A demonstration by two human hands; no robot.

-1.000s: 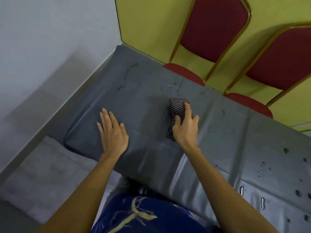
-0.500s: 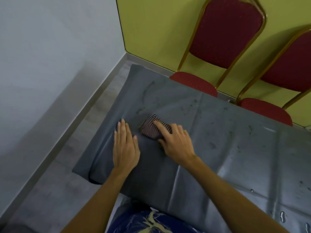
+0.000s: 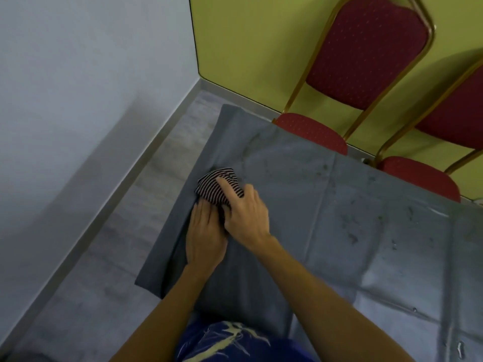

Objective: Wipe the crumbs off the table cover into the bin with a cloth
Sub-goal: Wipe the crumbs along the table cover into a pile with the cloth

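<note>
1. The grip of the right hand (image 3: pixel 245 218) is held around a bunched striped cloth (image 3: pixel 217 188); the fingers are curled over the top of it and it is pressed down against the table cover (image 3: pixel 339 199).
2. The grip of the left hand (image 3: pixel 205 233) is wide and nothing is held in it. The palm is laid flat on the cover with the fingers straight, just beside the right hand, and the fingertips are pointed towards the cloth.
3. The cloth, dark with thin pale stripes, is placed at the left end of the desk, close to where the cover drops over the edge.
4. The cover is grey and creased by fold lines. Dark crumbs and specks (image 3: pixel 351 235) are scattered over its right part, well apart from the cloth, and a few shiny drops (image 3: pixel 461 347) are seen near the lower right corner.
5. Two red padded chairs with gold frames, one (image 3: pixel 366 48) nearer the corner and one (image 3: pixel 454 118) further right, are set along the far side of the desk against a yellow-green wall (image 3: pixel 248 48).
6. A white wall (image 3: pixel 78 74) and a grey floor (image 3: pixel 104 257) are seen on the left.
7. A blue patterned garment (image 3: pixel 235 343) is visible at the bottom edge, between the forearms.
</note>
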